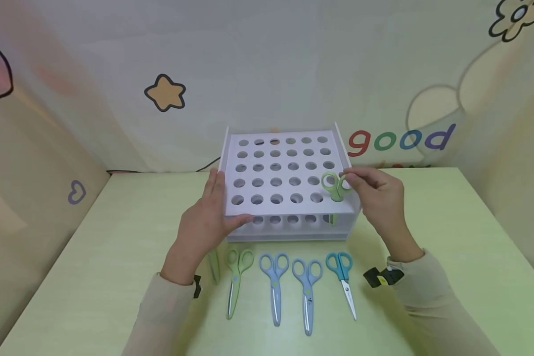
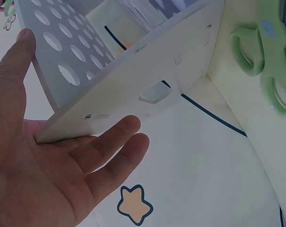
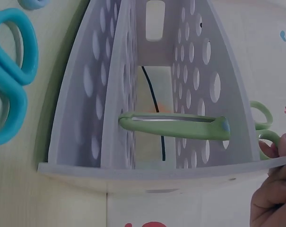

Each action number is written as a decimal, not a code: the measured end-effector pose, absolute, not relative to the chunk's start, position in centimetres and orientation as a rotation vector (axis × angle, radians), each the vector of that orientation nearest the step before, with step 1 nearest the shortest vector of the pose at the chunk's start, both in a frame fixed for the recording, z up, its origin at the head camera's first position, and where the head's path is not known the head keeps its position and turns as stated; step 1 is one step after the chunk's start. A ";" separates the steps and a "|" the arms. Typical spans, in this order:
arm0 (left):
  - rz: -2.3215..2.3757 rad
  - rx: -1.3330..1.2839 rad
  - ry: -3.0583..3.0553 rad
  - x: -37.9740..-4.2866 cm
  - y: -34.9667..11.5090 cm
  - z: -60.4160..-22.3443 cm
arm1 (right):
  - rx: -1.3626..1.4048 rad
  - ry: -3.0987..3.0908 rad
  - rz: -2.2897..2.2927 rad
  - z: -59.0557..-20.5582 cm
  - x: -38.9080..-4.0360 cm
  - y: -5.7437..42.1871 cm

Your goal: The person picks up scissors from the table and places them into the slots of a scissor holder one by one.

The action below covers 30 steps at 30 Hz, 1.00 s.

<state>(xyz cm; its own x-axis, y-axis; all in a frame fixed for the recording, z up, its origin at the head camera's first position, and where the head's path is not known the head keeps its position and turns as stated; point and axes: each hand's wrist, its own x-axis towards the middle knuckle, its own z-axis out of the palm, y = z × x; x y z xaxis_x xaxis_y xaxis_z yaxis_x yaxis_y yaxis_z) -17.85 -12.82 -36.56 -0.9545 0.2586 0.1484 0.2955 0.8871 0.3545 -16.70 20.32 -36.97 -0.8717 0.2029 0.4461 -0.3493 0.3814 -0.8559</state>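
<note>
A white rack (image 1: 285, 207) with rows of round holes stands at the middle of the table. Green-handled scissors (image 1: 335, 185) sit upright in its front-right hole. Their covered blade (image 3: 176, 126) spans the gap below, its tip at the lower plate. My right hand (image 1: 380, 198) pinches the right loop of their handle between thumb and fingers. On the rack's left front corner rests my left hand (image 1: 204, 220): the thumb lies along the front edge, while extended fingers (image 2: 117, 135) lie along the side panel.
In front of the rack lie green scissors (image 1: 235, 282), two pairs of blue-grey scissors (image 1: 275, 289) (image 1: 308, 296) and teal scissors (image 1: 343, 282) with bare blades. Another green item (image 1: 214, 266) is partly behind my left wrist. A printed curtain (image 1: 267, 69) hangs behind the table.
</note>
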 end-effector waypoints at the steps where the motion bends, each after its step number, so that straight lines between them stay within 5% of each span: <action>1: -0.586 -0.436 -2.957 -17.9 -12.8 -36.5 | 0.136 -2.152 1.509 -37.0 -16.8 20.3; 13: -0.591 -0.434 -2.954 -17.8 -12.8 -36.5 | 0.134 -1.963 1.421 -38.1 -17.0 19.4; 30: -0.573 -0.429 -2.966 -17.8 -12.8 -36.3 | 0.177 -2.568 1.225 -35.4 -15.6 22.0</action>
<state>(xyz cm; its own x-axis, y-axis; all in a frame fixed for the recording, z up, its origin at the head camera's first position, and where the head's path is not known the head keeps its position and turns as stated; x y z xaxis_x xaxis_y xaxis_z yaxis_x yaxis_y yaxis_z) -17.78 -12.77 -36.26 -0.9565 0.2558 0.1404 0.2897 0.8901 0.3519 -15.60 21.96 -35.40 -0.9503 0.0136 0.3110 -0.2332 0.6307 -0.7402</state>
